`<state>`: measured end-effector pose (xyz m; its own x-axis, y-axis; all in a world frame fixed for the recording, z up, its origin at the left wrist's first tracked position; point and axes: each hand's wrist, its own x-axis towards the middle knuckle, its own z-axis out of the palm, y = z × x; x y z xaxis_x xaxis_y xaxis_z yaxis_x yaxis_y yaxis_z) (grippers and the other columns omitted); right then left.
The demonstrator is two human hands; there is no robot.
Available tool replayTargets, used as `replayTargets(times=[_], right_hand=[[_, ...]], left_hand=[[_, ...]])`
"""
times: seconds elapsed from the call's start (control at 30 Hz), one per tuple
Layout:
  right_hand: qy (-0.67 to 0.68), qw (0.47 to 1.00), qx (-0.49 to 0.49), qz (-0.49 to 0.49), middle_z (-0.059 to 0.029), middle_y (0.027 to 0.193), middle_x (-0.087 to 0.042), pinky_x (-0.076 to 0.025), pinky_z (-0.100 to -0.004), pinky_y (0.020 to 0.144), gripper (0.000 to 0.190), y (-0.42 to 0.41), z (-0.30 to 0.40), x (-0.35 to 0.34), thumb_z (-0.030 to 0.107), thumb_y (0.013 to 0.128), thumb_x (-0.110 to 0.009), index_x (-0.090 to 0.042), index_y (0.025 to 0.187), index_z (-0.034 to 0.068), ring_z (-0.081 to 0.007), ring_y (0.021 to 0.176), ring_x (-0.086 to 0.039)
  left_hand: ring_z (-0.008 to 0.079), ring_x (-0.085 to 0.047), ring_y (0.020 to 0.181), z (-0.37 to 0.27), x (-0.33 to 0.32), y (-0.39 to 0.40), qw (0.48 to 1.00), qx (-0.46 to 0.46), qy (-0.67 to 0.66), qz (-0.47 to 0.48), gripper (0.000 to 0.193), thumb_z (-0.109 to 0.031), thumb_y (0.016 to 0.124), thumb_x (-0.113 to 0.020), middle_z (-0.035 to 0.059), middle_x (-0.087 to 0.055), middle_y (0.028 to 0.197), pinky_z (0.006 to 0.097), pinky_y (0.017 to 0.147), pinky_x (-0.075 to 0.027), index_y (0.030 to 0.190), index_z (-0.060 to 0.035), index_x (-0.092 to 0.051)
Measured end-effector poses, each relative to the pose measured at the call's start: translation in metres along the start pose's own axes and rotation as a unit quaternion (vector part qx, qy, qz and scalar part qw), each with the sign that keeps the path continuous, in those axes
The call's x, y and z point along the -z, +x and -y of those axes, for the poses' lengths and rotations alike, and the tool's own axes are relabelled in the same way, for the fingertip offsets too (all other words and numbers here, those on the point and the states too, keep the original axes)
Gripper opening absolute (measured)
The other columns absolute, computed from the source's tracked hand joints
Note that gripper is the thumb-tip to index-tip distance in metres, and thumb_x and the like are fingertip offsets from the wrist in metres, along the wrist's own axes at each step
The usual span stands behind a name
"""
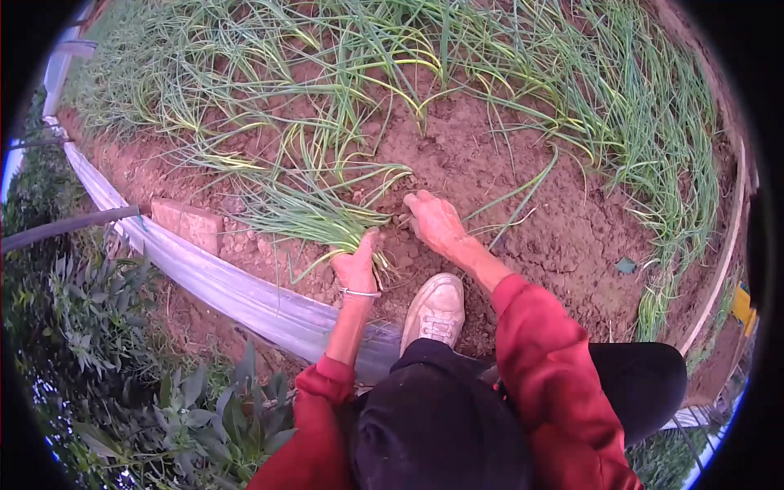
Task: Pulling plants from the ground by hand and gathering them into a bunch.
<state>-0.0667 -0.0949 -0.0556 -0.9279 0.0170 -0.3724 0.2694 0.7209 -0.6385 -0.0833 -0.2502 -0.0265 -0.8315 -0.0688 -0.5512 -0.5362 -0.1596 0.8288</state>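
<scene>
My left hand (358, 264) grips a bunch of slender green seedlings (312, 222), onion-like, near their pale roots, with the leaves pointing to the upper left. Just right of it, my right hand (433, 219) is low over the reddish-brown soil with its fingers bent together; whether it pinches something at the fingertips I cannot tell. Between the two hands lies loose, crumbly soil. A few long leaves (520, 193) lie on the ground to the right of my right hand.
Dense green onion-like plants (649, 128) grow across the top and right. A whitish plastic sheet (226, 278) edges the bed at left, beside a brick (187, 225) and a pole (73, 228). My shoe (435, 309) stands on the soil. Leafy plants (202, 410) fill the lower left.
</scene>
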Motion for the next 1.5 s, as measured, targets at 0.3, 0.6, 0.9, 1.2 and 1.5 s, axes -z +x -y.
replayTargets(times=[0.3, 0.6, 0.9, 1.2, 1.5], right_hand=[[-0.002, 0.995, -0.095, -0.028, -0.0194, 0.098, -0.051, -0.044, -0.0472, 0.074, 0.028, 0.003, -0.004, -0.008, 0.005, 0.074, -0.052, -0.046, 0.101, 0.003, -0.0394, 0.087, -0.055], [0.185, 0.979, 0.016, -0.089, -0.0175, 0.092, -0.061, -0.046, -0.0386, 0.077, 0.022, -0.010, -0.002, 0.086, 0.013, 0.083, -0.048, -0.057, 0.100, 0.001, -0.0324, 0.084, -0.059], [0.281, 0.939, 0.088, -0.175, -0.0155, 0.093, -0.061, -0.044, -0.0334, 0.082, 0.027, -0.044, 0.007, 0.140, 0.019, 0.082, -0.054, -0.060, 0.101, 0.000, -0.0259, 0.092, -0.058], [0.253, 0.961, 0.067, -0.087, -0.0186, 0.086, -0.062, -0.046, -0.0361, 0.077, 0.027, -0.047, 0.001, 0.141, 0.004, 0.074, -0.050, -0.062, 0.098, -0.001, -0.0276, 0.087, -0.060], [0.200, 0.974, 0.055, -0.095, -0.0146, 0.085, -0.056, -0.044, -0.0341, 0.073, 0.027, -0.040, 0.011, 0.132, 0.008, 0.074, -0.058, -0.059, 0.099, -0.001, -0.0274, 0.081, -0.056]], left_hand=[[0.0119, -0.053, 0.065, -0.094, 0.054, -0.055, 0.998, -0.009, -0.066, -0.009, 0.025, -0.008, 0.080, -0.057, 0.0069, -0.057, 0.081, 0.0238, 0.056, -0.047, 0.102, 0.0015, -0.050], [0.0201, -0.054, 0.087, -0.113, -0.051, -0.015, 0.927, 0.006, -0.291, 0.236, 0.023, -0.007, 0.078, -0.059, 0.0063, -0.056, 0.097, 0.0368, 0.083, -0.044, 0.100, -0.0046, -0.053], [0.0163, -0.058, 0.089, -0.067, -0.102, 0.002, 0.938, 0.084, -0.231, 0.243, 0.028, -0.003, 0.081, -0.059, 0.0052, -0.060, 0.098, 0.0344, 0.080, -0.049, 0.108, -0.0035, -0.054], [0.0170, -0.056, 0.086, -0.075, -0.102, -0.003, 0.936, 0.084, -0.230, 0.254, 0.029, -0.008, 0.081, -0.062, 0.0031, -0.058, 0.095, 0.0357, 0.076, -0.048, 0.109, -0.0060, -0.054], [0.0140, -0.057, 0.085, -0.076, -0.098, -0.002, 0.969, -0.018, -0.156, 0.191, 0.033, -0.003, 0.077, -0.066, 0.0058, -0.058, 0.100, 0.0277, 0.070, -0.048, 0.108, -0.0041, -0.054]])
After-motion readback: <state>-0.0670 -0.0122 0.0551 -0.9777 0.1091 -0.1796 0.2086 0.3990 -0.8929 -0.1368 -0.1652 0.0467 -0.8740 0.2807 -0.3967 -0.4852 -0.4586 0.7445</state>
